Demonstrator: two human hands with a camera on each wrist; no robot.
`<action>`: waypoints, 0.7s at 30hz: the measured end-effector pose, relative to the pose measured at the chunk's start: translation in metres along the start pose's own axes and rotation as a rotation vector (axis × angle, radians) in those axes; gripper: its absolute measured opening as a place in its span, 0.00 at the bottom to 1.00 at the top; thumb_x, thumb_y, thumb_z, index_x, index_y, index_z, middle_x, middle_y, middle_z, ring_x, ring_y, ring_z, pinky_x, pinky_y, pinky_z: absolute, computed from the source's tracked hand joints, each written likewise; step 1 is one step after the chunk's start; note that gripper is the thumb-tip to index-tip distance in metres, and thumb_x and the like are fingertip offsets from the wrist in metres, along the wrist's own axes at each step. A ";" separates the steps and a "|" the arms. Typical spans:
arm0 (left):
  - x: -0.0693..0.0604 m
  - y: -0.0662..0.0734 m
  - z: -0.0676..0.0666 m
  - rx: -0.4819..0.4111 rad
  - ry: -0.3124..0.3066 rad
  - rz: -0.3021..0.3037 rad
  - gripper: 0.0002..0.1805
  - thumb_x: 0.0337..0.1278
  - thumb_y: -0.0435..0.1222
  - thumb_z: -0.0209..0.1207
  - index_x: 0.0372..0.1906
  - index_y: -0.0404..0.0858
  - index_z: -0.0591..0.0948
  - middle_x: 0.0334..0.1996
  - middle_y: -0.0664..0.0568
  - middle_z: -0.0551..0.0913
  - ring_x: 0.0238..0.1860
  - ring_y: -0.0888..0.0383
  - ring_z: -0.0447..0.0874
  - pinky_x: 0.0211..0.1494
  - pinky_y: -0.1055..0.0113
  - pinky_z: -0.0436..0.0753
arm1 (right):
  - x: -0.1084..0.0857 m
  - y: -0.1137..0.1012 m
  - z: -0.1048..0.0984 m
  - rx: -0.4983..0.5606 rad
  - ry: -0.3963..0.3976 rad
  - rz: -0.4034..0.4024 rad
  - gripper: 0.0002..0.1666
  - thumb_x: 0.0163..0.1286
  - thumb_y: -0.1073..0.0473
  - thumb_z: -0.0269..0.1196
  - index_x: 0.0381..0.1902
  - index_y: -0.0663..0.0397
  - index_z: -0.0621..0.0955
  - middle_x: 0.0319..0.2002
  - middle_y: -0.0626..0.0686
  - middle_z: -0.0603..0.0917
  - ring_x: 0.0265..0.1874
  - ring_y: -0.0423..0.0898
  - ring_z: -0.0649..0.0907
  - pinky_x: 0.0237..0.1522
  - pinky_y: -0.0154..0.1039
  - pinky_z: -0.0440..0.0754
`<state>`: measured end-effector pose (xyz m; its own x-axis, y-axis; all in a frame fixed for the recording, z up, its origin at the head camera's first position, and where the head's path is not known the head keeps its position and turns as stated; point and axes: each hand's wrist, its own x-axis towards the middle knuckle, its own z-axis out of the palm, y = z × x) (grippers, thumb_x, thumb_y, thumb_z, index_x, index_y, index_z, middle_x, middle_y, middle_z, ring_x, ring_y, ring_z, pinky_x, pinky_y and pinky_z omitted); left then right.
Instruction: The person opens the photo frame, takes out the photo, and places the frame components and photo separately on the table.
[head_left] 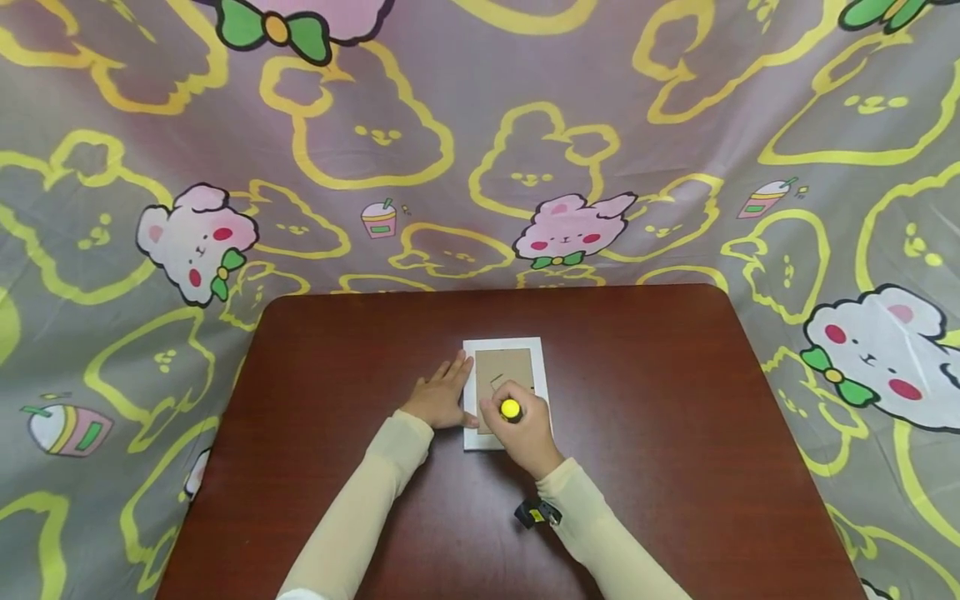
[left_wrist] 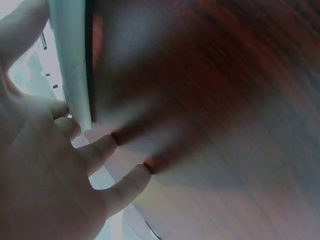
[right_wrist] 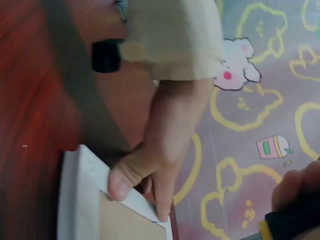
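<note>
A white picture frame [head_left: 470, 440] lies on the table with its brown backing board [head_left: 517, 367] facing up. Along its left side rests my left hand [head_left: 442, 396], fingers spread and fairly straight, thumb on the frame near the lower left corner. In the left wrist view, this hand [left_wrist: 50, 165] bridges the frame's edge [left_wrist: 75, 60], with two fingertips at the tabletop. My right hand [head_left: 531, 425] grips a thick black-and-yellow tool handle [head_left: 512, 409] upright over the backing. The right wrist view shows the black handle [right_wrist: 295, 220] at the lower right; its tip is hidden.
The dark wooden table [head_left: 645, 375] has rounded far corners. Patterned cloth [head_left: 435, 100] hangs behind it and along both sides. A small black camera [head_left: 536, 514] is strapped at the right wrist.
</note>
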<state>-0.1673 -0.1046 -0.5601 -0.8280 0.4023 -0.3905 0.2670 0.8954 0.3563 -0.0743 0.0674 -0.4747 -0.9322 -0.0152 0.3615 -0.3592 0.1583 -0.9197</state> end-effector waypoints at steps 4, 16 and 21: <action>0.000 0.000 0.000 0.002 0.004 0.011 0.66 0.45 0.58 0.73 0.83 0.47 0.44 0.82 0.52 0.39 0.79 0.45 0.44 0.69 0.30 0.54 | -0.003 0.015 0.001 -0.001 0.046 -0.028 0.15 0.60 0.75 0.67 0.23 0.55 0.76 0.22 0.45 0.78 0.24 0.35 0.74 0.25 0.30 0.71; -0.003 0.000 -0.004 -0.008 -0.009 0.025 0.60 0.52 0.62 0.64 0.83 0.46 0.44 0.82 0.51 0.38 0.79 0.43 0.43 0.68 0.29 0.53 | 0.023 0.041 0.022 -0.245 -0.048 -0.299 0.13 0.66 0.57 0.60 0.45 0.59 0.78 0.40 0.51 0.78 0.40 0.46 0.78 0.43 0.41 0.77; -0.004 0.000 -0.003 -0.057 -0.012 0.050 0.55 0.59 0.63 0.54 0.82 0.45 0.44 0.82 0.50 0.37 0.79 0.42 0.42 0.69 0.30 0.51 | 0.019 0.063 0.036 -0.312 -0.085 -0.338 0.14 0.66 0.56 0.64 0.44 0.60 0.79 0.38 0.51 0.76 0.40 0.47 0.76 0.43 0.42 0.75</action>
<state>-0.1653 -0.1069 -0.5553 -0.8082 0.4487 -0.3813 0.2790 0.8621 0.4231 -0.1162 0.0416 -0.5314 -0.7704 -0.1955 0.6069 -0.6250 0.4201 -0.6580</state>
